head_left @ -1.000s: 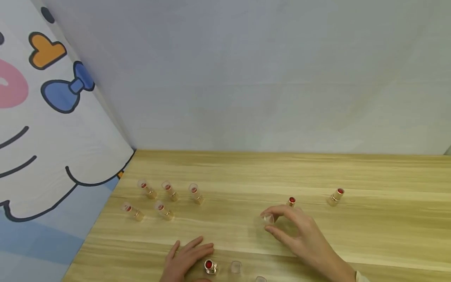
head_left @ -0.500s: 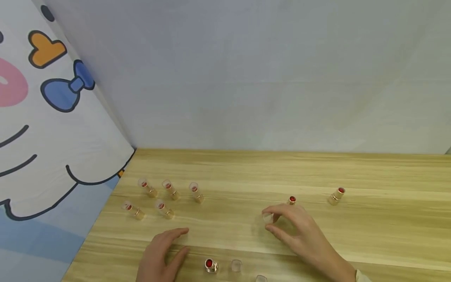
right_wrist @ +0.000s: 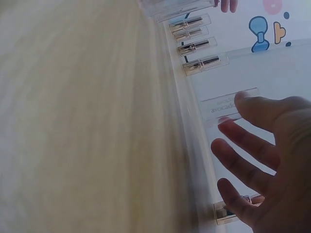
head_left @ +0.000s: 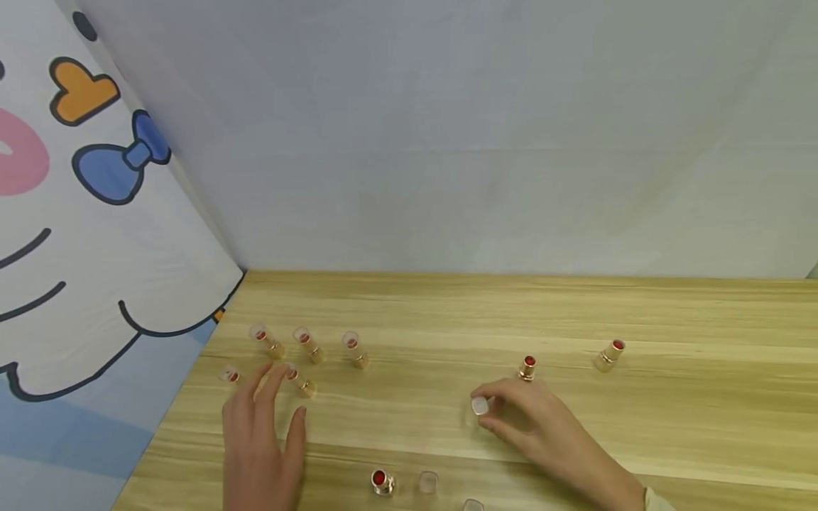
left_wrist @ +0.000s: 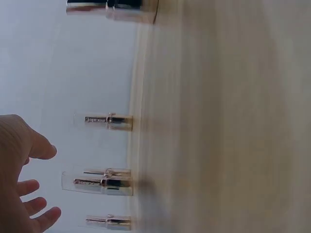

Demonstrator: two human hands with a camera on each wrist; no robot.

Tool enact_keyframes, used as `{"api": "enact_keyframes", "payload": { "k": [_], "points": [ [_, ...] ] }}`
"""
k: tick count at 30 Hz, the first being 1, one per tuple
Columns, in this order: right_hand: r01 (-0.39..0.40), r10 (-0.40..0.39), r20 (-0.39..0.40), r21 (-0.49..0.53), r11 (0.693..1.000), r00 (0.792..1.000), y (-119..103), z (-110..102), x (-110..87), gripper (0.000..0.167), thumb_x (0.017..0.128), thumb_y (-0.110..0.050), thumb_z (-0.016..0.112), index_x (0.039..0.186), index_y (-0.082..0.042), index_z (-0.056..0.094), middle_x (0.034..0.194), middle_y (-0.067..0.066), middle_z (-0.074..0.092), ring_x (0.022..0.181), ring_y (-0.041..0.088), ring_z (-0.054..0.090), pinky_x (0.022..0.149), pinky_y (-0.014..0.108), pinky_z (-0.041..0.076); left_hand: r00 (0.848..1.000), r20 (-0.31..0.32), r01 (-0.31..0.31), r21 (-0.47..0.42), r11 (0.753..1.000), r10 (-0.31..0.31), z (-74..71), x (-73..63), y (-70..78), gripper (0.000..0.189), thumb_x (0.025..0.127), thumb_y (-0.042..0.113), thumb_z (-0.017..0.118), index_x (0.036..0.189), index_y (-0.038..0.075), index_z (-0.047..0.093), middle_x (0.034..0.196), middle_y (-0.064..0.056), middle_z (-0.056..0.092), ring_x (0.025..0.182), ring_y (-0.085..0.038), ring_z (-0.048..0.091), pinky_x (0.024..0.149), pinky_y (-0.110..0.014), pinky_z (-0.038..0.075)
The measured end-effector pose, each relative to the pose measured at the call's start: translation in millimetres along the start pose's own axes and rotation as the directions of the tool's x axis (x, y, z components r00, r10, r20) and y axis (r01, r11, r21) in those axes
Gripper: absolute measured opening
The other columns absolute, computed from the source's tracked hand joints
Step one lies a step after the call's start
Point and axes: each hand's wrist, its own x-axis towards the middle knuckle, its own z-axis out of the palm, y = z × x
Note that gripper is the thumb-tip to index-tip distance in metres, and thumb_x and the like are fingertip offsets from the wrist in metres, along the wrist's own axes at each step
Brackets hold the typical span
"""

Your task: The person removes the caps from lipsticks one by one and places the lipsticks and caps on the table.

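My right hand (head_left: 543, 433) pinches a clear lipstick cap (head_left: 480, 406) between thumb and index finger, close over the table; printed lettering shows on the cap (right_wrist: 228, 103) in the right wrist view. Just beyond that hand stands an uncapped red lipstick (head_left: 527, 367). My left hand (head_left: 262, 440) is spread with nothing in its grasp, fingertips beside a capped lipstick (head_left: 300, 381) in the front row at the left. Another capped lipstick (head_left: 231, 375) is partly hidden behind its fingers. In the left wrist view the left hand's fingers (left_wrist: 43, 146) hang apart from the capped lipsticks (left_wrist: 104, 183).
Three more capped lipsticks (head_left: 309, 345) stand in the back row at left. An uncapped lipstick (head_left: 610, 355) stands far right. Near the front are another uncapped lipstick (head_left: 382, 482), a loose clear cap (head_left: 429, 482) and a second cap (head_left: 473, 505) at the frame's edge.
My left hand has moved left and forward, from beside the front uncapped lipstick to the capped ones. The right hand stays nearly in place, the cap turned and shifted slightly.
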Motion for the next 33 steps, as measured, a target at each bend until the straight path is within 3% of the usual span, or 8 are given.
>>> {"api": "enact_keyframes", "payload": {
  "k": [7,15,21,26,29,33],
  "points": [
    [-0.064,0.065,0.053,-0.026,0.998,0.996,2.3,1.0,-3.8,0.038,0.084,-0.007,0.086,0.114,-0.025,0.072,0.097,-0.018,0.072,0.086,0.002,0.066,0.085,0.018,0.049,0.989,0.134,0.051,0.083,0.995,-0.062,-0.8,11.1,-1.9,0.073,0.082,-0.005,0.082,0.148,0.003,0.053,0.151,-0.025,0.050,0.131,-0.045,0.049,0.097,-0.059,0.046],
    [-0.025,0.027,0.038,-0.040,0.999,0.999,7.0,3.6,-3.8,0.039,0.082,-0.008,0.087,0.115,-0.022,0.073,0.095,-0.014,0.074,0.084,0.003,0.065,0.085,0.018,0.048,0.965,0.225,0.118,0.096,0.988,-0.137,3.9,15.9,-4.2,0.068,0.086,0.000,0.081,0.148,0.005,0.052,0.154,-0.023,0.047,0.131,-0.042,0.049,0.094,-0.062,0.049],
    [-0.005,0.006,0.027,-0.041,0.999,1.000,9.9,5.1,-5.1,0.039,0.082,-0.008,0.086,0.115,-0.023,0.073,0.096,-0.013,0.074,0.085,0.003,0.064,0.086,0.020,0.045,0.927,0.318,0.164,0.126,0.978,-0.197,5.8,18.8,-3.8,0.062,0.091,0.006,0.079,0.148,0.007,0.053,0.148,-0.020,0.052,0.126,-0.041,0.058,0.088,-0.062,0.056],
    [-0.009,0.012,0.025,-0.113,0.994,1.000,13.4,8.2,-8.9,0.037,0.082,-0.014,0.087,0.113,-0.028,0.072,0.102,-0.019,0.073,0.092,0.001,0.063,0.088,0.024,0.039,0.895,0.372,0.200,0.155,0.968,-0.244,7.2,20.1,-4.0,0.058,0.095,0.009,0.076,0.149,0.010,0.054,0.142,-0.018,0.055,0.120,-0.040,0.063,0.082,-0.061,0.058],
    [0.001,0.003,0.026,-0.141,0.990,1.000,15.5,10.6,-10.7,0.037,0.081,-0.017,0.087,0.113,-0.029,0.071,0.107,-0.019,0.073,0.098,0.002,0.061,0.091,0.026,0.037,0.893,0.376,0.203,0.155,0.967,-0.248,6.6,20.6,-5.1,0.054,0.096,0.007,0.074,0.146,0.012,0.056,0.139,-0.016,0.058,0.117,-0.039,0.065,0.082,-0.059,0.058],
    [0.032,-0.027,0.030,-0.149,0.988,0.999,17.3,13.4,-11.3,0.039,0.081,-0.018,0.087,0.114,-0.030,0.070,0.110,-0.017,0.072,0.105,0.006,0.059,0.096,0.028,0.036,0.906,0.358,0.188,0.132,0.973,-0.224,5.6,21.6,-6.3,0.048,0.096,0.004,0.073,0.142,0.013,0.060,0.132,-0.014,0.062,0.112,-0.038,0.068,0.081,-0.057,0.059]
  ]
}}
